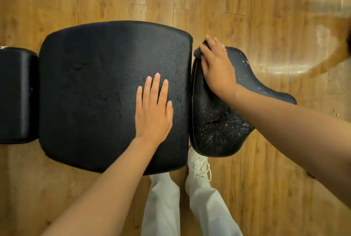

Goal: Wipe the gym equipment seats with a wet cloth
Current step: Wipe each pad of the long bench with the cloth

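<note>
Black textured vinyl fills the view: nearest, the left hand (pixel 153 108) lies flat with fingers spread on the large back pad (pixel 95 93), bracing it. Farther right, the right hand (pixel 216 66) presses a dark cloth (pixel 198 52), mostly hidden beneath it, onto the worn seat (pixel 218 127). Wiping this seat seems underway; next, a stroke toward the near, flaked end.
</note>
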Available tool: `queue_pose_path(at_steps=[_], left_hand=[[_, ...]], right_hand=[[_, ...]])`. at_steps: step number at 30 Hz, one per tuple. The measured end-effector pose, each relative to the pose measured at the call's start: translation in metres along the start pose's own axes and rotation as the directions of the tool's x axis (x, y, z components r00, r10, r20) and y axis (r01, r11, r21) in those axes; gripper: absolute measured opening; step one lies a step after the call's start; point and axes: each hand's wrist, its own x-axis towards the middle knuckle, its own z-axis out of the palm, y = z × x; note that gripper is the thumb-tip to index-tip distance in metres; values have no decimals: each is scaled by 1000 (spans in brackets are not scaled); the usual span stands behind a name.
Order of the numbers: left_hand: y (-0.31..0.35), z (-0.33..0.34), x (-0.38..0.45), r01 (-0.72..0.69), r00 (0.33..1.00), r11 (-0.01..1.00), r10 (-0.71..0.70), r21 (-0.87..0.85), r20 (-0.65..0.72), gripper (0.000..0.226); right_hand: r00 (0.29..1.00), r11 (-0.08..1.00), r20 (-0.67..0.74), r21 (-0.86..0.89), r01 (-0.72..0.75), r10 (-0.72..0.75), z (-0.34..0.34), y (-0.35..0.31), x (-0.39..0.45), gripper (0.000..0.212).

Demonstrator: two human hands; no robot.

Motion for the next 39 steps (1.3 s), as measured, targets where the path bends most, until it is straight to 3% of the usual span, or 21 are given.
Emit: queue_pose_path(at_steps=[2, 4, 14, 19, 21, 24, 28, 33, 39], left_hand=[[0, 0, 1, 14, 1000, 1000, -14, -7, 2, 58], [1, 1, 2, 19, 1000, 1000, -19, -6, 8, 59], [9, -3, -2, 49, 999, 999, -49, -22, 10, 59], [5, 0, -11, 27, 1000, 999, -26, -21, 16, 59], [7, 1, -14, 28, 1000, 999, -27, -29, 7, 58], [7, 3, -17, 19, 1000, 999, -19, -35, 0, 58], [3, 3, -20, 2, 1000, 999, -2, -43, -11, 57], [6, 6, -27, 10, 999, 1000, -11, -26, -35, 57], [18, 12, -47, 51, 998, 998, -51, -23, -39, 58]], right_hand=[[995, 995, 3, -15, -99, 99, 1, -3, 16, 30], [996, 996, 3, -20, -84, 84, 3, -2, 15, 30], [946, 957, 151, 3, 289, -287, 6, -10, -130, 44], [896, 905, 170, -48, 423, -410, 5, 6, -121, 42], [912, 915, 113, -48, 400, -393, 5, 10, -98, 39], [970, 970, 3, -17, 243, -243, 10, 2, -69, 37], [989, 990, -59, 42, 137, -135, 19, -11, -83, 41], [980, 979, 1, 37, 198, -199, 29, -16, -169, 48], [948, 943, 104, -115, 313, -301, 38, -6, -238, 73]])
